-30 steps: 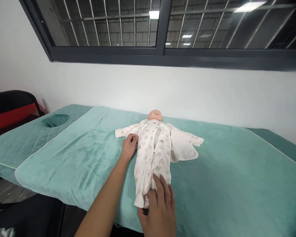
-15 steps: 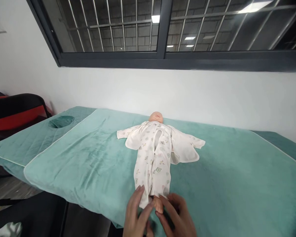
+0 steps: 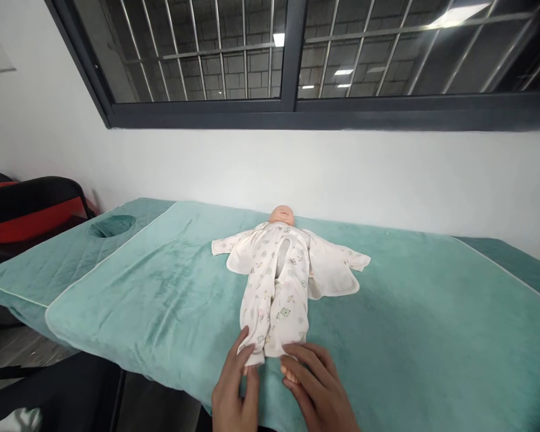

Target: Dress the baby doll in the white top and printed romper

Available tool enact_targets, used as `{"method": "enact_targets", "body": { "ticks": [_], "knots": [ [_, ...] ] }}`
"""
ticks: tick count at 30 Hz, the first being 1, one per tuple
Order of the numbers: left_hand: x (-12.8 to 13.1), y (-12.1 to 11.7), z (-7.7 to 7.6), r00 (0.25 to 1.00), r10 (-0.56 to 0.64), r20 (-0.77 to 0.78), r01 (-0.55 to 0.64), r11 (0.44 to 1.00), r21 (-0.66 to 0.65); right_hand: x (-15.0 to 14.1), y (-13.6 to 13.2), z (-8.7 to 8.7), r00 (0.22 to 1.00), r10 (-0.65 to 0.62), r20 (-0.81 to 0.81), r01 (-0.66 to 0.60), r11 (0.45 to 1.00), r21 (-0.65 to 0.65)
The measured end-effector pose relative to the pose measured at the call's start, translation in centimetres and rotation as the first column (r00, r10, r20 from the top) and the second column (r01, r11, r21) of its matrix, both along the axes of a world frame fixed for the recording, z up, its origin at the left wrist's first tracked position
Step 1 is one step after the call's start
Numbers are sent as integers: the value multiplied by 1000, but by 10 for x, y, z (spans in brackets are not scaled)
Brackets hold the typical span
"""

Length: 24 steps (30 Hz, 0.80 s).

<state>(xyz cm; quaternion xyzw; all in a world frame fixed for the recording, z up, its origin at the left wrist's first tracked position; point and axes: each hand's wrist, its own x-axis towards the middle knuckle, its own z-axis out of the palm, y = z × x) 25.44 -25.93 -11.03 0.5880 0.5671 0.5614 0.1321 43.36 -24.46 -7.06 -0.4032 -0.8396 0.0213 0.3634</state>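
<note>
A baby doll lies on its back on a teal padded table, dressed in a white printed romper that gapes open down the chest. My left hand pinches the cuff of the romper's left leg at the near edge. My right hand is curled around the doll's bare foot, which sticks out of the other leg.
A teal towel covers the table, with a face hole at the far left end. A black and red chair stands at left. A white wall and a barred window lie behind.
My left hand left the doll's sleeve and came down to the leg cuff. My right hand shifted from lying on the romper leg to holding the exposed foot.
</note>
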Motion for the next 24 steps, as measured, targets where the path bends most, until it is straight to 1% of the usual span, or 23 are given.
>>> {"method": "enact_targets", "body": {
  "ticks": [2, 4, 5, 6, 7, 8, 10, 12, 15, 19, 21, 24],
  "knots": [
    [5, -1, 1, 988, 55, 143, -47, 997, -60, -2, -3, -2, 999, 7, -47, -9, 999, -35],
    [5, 0, 4, 974, 98, 205, -84, 994, -75, -4, -6, -6, 995, -12, -101, 4, 997, -81],
    [4, 1, 6, 976, 104, 192, -96, 994, -53, -4, -7, -8, 991, -37, -129, 24, 994, -103],
    [2, 2, 7, 985, 96, 143, -96, 995, -7, -5, -8, -10, 986, -66, -153, 48, 992, -121],
    [0, 3, 8, 995, 75, 61, -78, 995, 57, -5, -9, -12, 980, -96, -172, 73, 988, -135],
    [-2, 3, 9, 998, 46, -41, -40, 991, 130, -5, -10, -13, 975, -123, -186, 96, 984, -149],
    [-6, 3, 11, 973, -5, -233, 64, 968, 245, -5, -11, -13, 967, -155, -204, 121, 978, -170],
    [-7, 1, 12, 940, -18, -341, 127, 946, 299, -5, -11, -11, 964, -155, -214, 114, 975, -191],
    [-4, -4, 16, 925, 9, -381, 127, 936, 329, -3, -12, -6, 969, -105, -224, 59, 978, -201],
    [2, -11, 27, 941, 80, -328, 38, 940, 338, -2, -18, 4, 972, -25, -235, -10, 989, -147],
    [5, -13, 29, 951, 96, -295, 4, 947, 322, -3, -21, 9, 967, -33, -253, 5, 994, -110],
    [8, -13, 24, 952, 79, -297, 1, 966, 260, -6, -25, 16, 952, -74, -296, 65, 997, -38]
  ]
}}
